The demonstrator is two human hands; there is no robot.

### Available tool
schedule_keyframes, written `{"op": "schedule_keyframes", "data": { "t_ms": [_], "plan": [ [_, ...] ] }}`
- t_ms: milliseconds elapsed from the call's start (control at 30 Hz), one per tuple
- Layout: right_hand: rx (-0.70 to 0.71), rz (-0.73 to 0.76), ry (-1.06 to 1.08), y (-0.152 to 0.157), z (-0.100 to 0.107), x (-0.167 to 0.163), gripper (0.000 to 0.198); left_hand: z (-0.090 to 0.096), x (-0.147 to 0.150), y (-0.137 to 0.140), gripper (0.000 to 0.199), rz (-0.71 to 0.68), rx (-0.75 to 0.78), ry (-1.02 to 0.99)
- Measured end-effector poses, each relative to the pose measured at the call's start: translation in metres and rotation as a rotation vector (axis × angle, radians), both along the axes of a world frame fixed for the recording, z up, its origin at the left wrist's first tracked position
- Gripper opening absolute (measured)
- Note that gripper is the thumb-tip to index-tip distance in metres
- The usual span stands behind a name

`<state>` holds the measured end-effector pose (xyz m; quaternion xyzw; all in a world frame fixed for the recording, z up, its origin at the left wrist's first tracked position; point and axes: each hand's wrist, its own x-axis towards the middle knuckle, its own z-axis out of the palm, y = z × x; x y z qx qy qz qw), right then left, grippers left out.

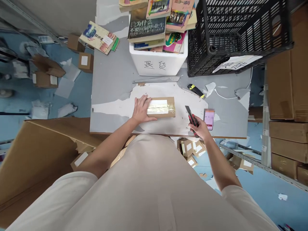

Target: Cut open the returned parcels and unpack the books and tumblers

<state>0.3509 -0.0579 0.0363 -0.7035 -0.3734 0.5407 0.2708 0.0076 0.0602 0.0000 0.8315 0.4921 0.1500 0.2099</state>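
A small cardboard box sealed with shiny tape lies flat on the table, a white label along its top. My left hand grips its left end, fingers over the far side and thumb along the near edge. In my right hand is a red and black utility knife, its tip pointing away from me. The knife is apart from the box, to its right. Just right of that hand lies a phone with a lit screen.
A yellow and black cutter lies beyond the knife. At the back stand a white bin heaped with books and a black plastic crate. More books lie back left. A large open carton stands by my left arm.
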Motion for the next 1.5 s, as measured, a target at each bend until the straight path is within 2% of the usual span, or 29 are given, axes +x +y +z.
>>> {"op": "schedule_keyframes", "data": {
  "t_ms": [67, 133, 200, 267, 333, 433, 533, 667, 867, 967, 1067, 1233, 1300, 1367, 1500],
  "plan": [
    [0.085, -0.138, 0.069, 0.007, -0.013, -0.017, 0.06, -0.005, -0.007, -0.007, 0.117, 0.095, 0.03, -0.095],
    [0.119, -0.208, 0.161, 0.018, -0.028, -0.041, 0.06, -0.014, -0.016, -0.018, 0.124, 0.245, 0.006, -0.211],
    [0.117, -0.222, 0.235, 0.028, -0.041, -0.065, 0.063, -0.027, -0.024, -0.034, 0.124, 0.366, -0.129, -0.345],
    [0.111, -0.224, 0.261, 0.036, -0.048, -0.083, 0.058, -0.04, -0.03, -0.048, 0.108, 0.405, -0.338, -0.484],
    [0.126, -0.237, 0.231, 0.041, -0.049, -0.093, 0.051, -0.046, -0.033, -0.057, 0.09, 0.435, -0.472, -0.597],
    [0.191, -0.259, 0.126, 0.045, -0.044, -0.095, 0.045, -0.037, -0.034, -0.057, 0.066, 0.539, -0.464, -0.624],
    [0.221, -0.266, -0.001, 0.05, -0.04, -0.091, 0.04, -0.019, -0.031, -0.045, 0.048, 0.597, -0.394, -0.443],
    [0.153, -0.252, -0.116, 0.059, -0.049, -0.089, 0.037, -0.013, -0.024, -0.029, 0.046, 0.616, -0.409, -0.223],
    [0.114, -0.254, -0.02, 0.057, -0.064, -0.086, 0.038, -0.03, -0.031, -0.026, 0.047, 0.565, -0.46, -0.247],
    [0.134, -0.268, 0.095, 0.041, -0.068, -0.083, 0.039, -0.04, -0.042, -0.035, 0.048, 0.534, -0.514, -0.324],
    [0.129, -0.288, 0.178, 0.018, -0.072, -0.082, 0.038, -0.053, -0.054, -0.05, 0.045, 0.52, -0.611, -0.5],
    [0.072, -0.27, 0.239, -0.012, -0.08, -0.09, 0.046, -0.07, -0.062, -0.077, 0.072, 0.397, -0.81, -0.665],
    [0.045, -0.252, 0.227, -0.016, -0.08, -0.095, 0.046, -0.068, -0.061, -0.082, 0.078, 0.386, -0.829, -0.709],
    [0.036, -0.255, 0.202, -0.015, -0.074, -0.097, 0.044, -0.06, -0.058, -0.083, 0.076, 0.401, -0.827, -0.734],
    [0.124, -0.288, 0.114, 0.002, -0.048, -0.094, 0.039, -0.031, -0.053, -0.074, 0.062, 0.471, -0.72, -0.665]
  ]
}}
